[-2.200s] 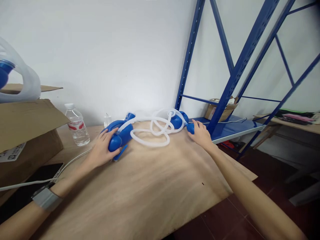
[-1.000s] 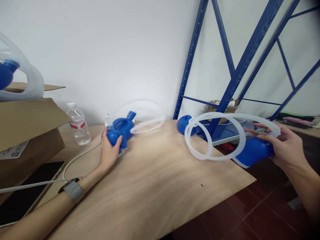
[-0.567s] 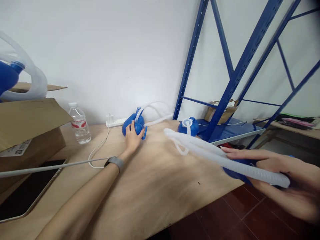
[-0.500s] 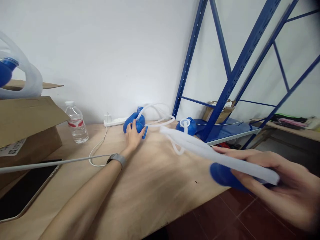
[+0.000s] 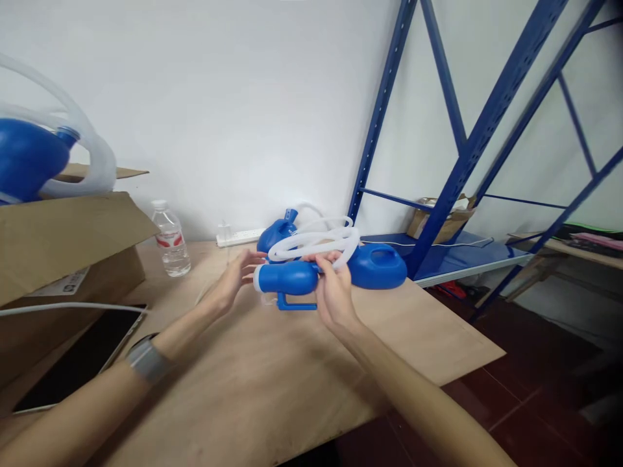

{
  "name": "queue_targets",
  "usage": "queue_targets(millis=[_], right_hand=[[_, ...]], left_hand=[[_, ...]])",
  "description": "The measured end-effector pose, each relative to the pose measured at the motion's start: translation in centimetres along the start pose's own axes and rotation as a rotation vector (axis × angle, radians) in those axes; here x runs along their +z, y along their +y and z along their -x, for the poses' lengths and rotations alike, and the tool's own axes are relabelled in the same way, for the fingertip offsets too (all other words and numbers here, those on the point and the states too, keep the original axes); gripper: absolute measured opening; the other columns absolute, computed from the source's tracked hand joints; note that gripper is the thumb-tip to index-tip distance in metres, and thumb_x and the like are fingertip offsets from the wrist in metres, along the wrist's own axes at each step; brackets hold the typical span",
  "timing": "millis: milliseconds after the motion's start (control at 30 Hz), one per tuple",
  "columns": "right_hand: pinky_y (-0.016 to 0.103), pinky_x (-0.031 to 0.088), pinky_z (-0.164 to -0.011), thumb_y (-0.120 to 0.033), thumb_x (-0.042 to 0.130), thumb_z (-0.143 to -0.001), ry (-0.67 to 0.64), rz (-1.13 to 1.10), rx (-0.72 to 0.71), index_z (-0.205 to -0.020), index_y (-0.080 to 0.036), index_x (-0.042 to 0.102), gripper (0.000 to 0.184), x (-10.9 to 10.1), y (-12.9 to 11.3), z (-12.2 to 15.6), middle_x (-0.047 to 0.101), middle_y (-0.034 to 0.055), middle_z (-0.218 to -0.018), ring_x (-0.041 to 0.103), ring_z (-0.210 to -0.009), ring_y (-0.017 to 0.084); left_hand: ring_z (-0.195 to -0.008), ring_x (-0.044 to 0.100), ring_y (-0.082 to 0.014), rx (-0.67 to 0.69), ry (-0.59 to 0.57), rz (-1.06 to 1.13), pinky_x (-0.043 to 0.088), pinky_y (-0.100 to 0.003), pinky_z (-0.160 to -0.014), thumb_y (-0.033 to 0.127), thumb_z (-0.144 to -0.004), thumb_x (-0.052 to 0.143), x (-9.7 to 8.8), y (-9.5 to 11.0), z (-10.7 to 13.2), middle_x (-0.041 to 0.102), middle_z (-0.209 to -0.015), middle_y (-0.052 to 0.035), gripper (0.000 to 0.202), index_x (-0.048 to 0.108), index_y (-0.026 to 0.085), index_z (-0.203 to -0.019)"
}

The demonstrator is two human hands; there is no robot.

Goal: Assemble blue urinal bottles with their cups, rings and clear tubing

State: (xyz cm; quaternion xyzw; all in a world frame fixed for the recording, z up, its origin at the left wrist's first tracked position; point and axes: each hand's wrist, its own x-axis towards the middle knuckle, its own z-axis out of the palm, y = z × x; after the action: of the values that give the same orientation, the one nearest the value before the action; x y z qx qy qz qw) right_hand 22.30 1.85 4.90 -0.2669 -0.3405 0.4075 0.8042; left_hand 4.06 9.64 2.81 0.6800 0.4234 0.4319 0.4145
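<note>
Above the table, my right hand [image 5: 335, 295] grips the narrow end of a blue plastic funnel cup [image 5: 291, 277]. The cup lies sideways, with a white rim [image 5: 256, 277] on its left end and a blue handle [image 5: 298, 307] below. A coiled translucent hose [image 5: 311, 245] runs from my right hand and loops over the cup. Beside the white rim, my left hand [image 5: 237, 275] is open with its fingers spread; I cannot tell whether it touches. Behind sits a blue jug [image 5: 277, 235], partly hidden, and to the right lies another blue jug [image 5: 378, 266] with a moulded grip.
Left on the wooden table [image 5: 272, 389] stand a cardboard box [image 5: 73, 227] with another blue jug [image 5: 29, 159] and hose, and a water bottle [image 5: 171, 240]. A power strip [image 5: 239, 238] lies by the wall, a dark tablet [image 5: 82, 363] in front. Blue shelving [image 5: 462, 256] is right.
My right hand has brought the funnel cup and hose from the right to the middle. My left hand has left the back jug and come nearer. The right jug now lies with its grip visible.
</note>
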Motion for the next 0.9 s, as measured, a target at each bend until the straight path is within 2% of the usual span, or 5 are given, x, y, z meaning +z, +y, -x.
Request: queue_targets(millis=[200,333,467,767,900], right_hand=[[0.032,0.058,-0.084,-0.029,0.078,-0.077,-0.005,-0.157,0.478,-0.088,-0.024,0.057,0.024,2.7,6.6,0.3,0.073,-0.0005,-0.082,0.072,-0.09,0.019],[0.034,0.06,-0.079,-0.037,0.084,-0.075,-0.053,-0.113,0.683,-0.098,-0.025,0.061,0.035,2.5,9.2,2.1,0.076,0.0023,-0.097,0.072,-0.096,0.023],[0.036,0.062,-0.075,-0.031,0.081,-0.078,-0.085,-0.043,0.869,-0.108,-0.027,0.06,0.037,1.7,9.9,3.6,0.076,0.0018,-0.102,0.073,-0.093,0.022],[0.033,0.061,-0.067,-0.032,0.071,-0.077,-0.182,-0.044,0.771,-0.116,-0.029,0.056,0.042,1.1,7.6,3.0,0.078,0.002,-0.106,0.074,-0.095,0.025],[0.034,0.062,-0.073,-0.036,0.074,-0.075,-0.108,0.021,0.65,-0.109,-0.027,0.06,0.038,0.6,7.4,1.7,0.078,0.0,-0.102,0.073,-0.097,0.024]], left_hand=[[-0.095,0.069,-0.0249,-0.207,0.014,0.254,0.059,-0.035,-0.071,0.066,-0.085,0.063,-4.1,-1.5,7.0,0.065,-0.119,-0.0067,0.063,0.053,0.029,-0.134],[-0.06,0.061,-0.0182,-0.18,0.078,-0.045,0.051,-0.031,-0.055,0.066,-0.094,0.045,-4.9,-3.3,9.1,0.062,-0.083,0.0016,0.053,0.051,0.027,-0.128],[-0.073,0.062,-0.0219,0.022,0.148,-0.34,0.05,-0.035,-0.07,0.054,-0.1,0.036,-5.1,-3.7,9.7,0.065,-0.088,-0.0023,0.037,0.056,0.025,-0.11],[-0.039,0.039,-0.0148,-0.23,-0.084,0.052,0.031,-0.027,-0.042,0.073,-0.096,0.018,-3.9,-4.1,10.4,0.043,-0.046,0.005,0.063,0.054,0.022,-0.085],[-0.054,0.055,-0.0167,-0.17,0.151,-0.01,0.04,-0.026,-0.048,0.068,-0.093,0.044,-4.4,-4.0,9.7,0.059,-0.069,0.0045,0.051,0.048,0.025,-0.121]])
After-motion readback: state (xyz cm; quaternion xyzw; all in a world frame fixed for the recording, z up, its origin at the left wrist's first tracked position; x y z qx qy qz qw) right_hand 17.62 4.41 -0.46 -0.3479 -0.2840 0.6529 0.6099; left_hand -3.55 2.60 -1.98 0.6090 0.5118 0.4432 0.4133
